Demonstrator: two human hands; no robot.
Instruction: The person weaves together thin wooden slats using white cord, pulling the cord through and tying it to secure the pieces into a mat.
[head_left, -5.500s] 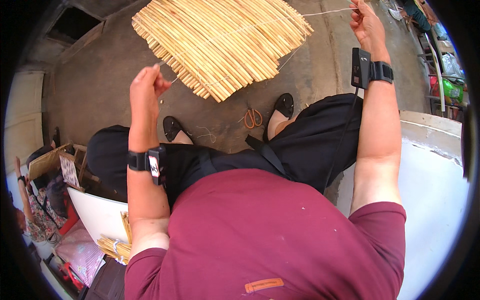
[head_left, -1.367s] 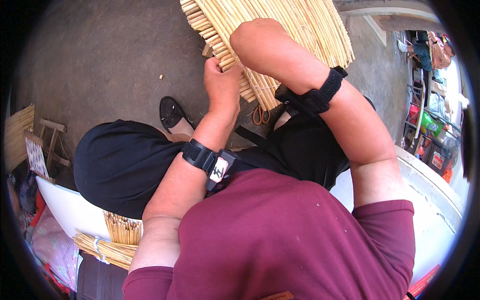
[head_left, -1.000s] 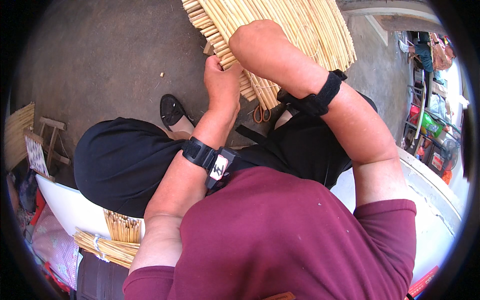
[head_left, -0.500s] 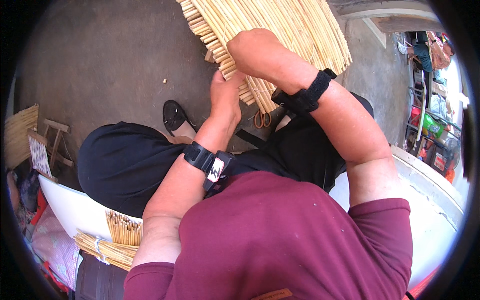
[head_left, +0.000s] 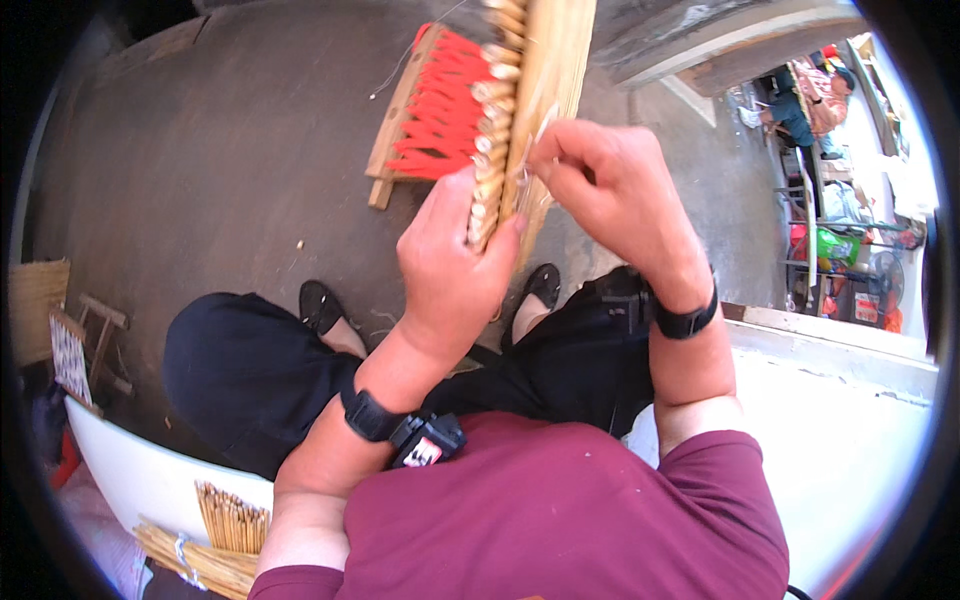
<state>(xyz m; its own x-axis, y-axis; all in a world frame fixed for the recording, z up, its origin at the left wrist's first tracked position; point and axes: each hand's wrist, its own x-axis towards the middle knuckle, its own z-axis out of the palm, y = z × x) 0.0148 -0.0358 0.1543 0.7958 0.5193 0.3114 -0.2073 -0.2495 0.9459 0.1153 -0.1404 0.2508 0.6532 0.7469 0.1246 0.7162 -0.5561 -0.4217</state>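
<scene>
A mat of pale, straw-coloured stalks (head_left: 552, 80) bound side by side is tilted up on edge in front of me. Its cut stalk ends (head_left: 491, 140) face left in a row. My left hand (head_left: 450, 262) is closed around the mat's near end, thumb on the flat side and fingers behind the cut ends. At the right face of the mat, my right hand (head_left: 618, 190) is closed in a pinch, with a thin pale strand (head_left: 546, 124) at its fingertips. The strand's full course along the stalks is hard to make out.
A low wooden stool (head_left: 400, 110) with a red woven-cord seat stands behind the mat. Bundles of stalks (head_left: 232, 518) lie on a white surface at lower left, near a small wooden frame (head_left: 100, 340). Another person (head_left: 800, 105) sits far right, beside cluttered shelves (head_left: 840, 245).
The mat has swung from lying flat to standing on edge, uncovering the red-corded stool. My left hand has moved onto its near end; my right hand has shifted right and down.
</scene>
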